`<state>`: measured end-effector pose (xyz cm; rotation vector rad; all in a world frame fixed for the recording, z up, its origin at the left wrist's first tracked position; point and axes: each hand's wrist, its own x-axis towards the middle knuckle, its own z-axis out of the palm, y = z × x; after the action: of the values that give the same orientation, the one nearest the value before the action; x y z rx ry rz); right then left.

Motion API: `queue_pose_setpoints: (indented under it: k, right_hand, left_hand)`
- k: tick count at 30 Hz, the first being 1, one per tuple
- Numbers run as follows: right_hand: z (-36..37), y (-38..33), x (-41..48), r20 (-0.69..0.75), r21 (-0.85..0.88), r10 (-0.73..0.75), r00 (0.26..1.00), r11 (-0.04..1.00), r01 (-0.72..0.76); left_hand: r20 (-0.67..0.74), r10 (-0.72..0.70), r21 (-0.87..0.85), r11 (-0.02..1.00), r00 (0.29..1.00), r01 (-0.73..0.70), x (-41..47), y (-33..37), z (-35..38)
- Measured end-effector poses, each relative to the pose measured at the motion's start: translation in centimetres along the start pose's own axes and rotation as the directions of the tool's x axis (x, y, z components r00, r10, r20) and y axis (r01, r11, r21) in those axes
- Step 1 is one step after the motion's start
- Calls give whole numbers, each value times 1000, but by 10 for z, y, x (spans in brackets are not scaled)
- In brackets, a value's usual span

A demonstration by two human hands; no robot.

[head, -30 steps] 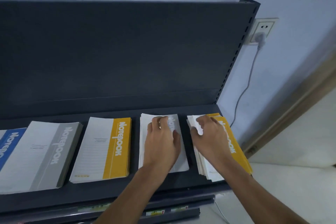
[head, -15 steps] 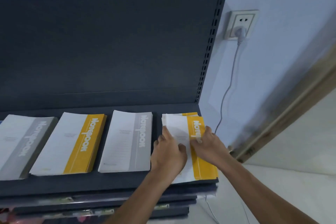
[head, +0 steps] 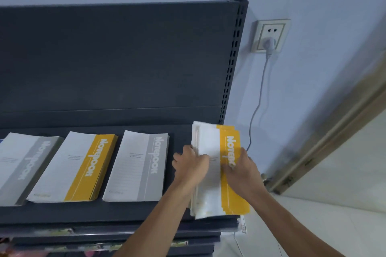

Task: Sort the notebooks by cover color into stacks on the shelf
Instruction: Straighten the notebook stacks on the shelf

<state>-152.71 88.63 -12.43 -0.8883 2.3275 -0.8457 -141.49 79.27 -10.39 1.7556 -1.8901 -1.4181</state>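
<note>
On the dark grey metal shelf (head: 83, 213), left to right: grey-banded white notebook stack (head: 23, 165); yellow-banded notebook stack (head: 77, 167); second grey-banded stack (head: 140, 167); at the right end, an uneven yellow-banded pile (head: 211, 142), gripped by left hand (head: 191, 166) and right hand (head: 240, 171), fingers curled round its side edges.

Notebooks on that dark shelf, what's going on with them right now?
A person is sorting notebooks by cover colour on the dark shelf. Both hands are on the right-end yellow stack: the left hand grips its left edge and the right hand holds its yellow side. The stack looks slightly fanned, not squared up. To its left lie a grey stack, another yellow stack and a second grey stack, untouched.
</note>
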Motion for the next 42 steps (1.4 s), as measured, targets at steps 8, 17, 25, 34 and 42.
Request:
queue_pose_setpoints:
  k: [8, 17, 25, 34, 42]
  right_hand:
    - [-1, -28, -6, -315, 170, -216, 924, 945, 279]
    - [9, -16, -16, -282, 363, -157, 946, 896, 257]
    - [22, -11, -19, -279, 344, -182, 943, 898, 275]
    - [26, -8, -20, -323, 294, -166, 932, 918, 266]
    - [8, -24, 12, -186, 103, 45, 981, 994, -26]
  left_hand:
    - [-133, 428, -300, 842, 894, -448, -10, -4, -27]
    - [-94, 486, -451, 757, 869, -472, -16, -22, -28]
    - [-63, 516, -410, 767, 854, -494, -15, -34, -21]
    - [-143, 532, -96, 832, 834, -547, -7, -41, -17]
    - [-207, 311, 278, 928, 928, -249, 23, -15, -22]
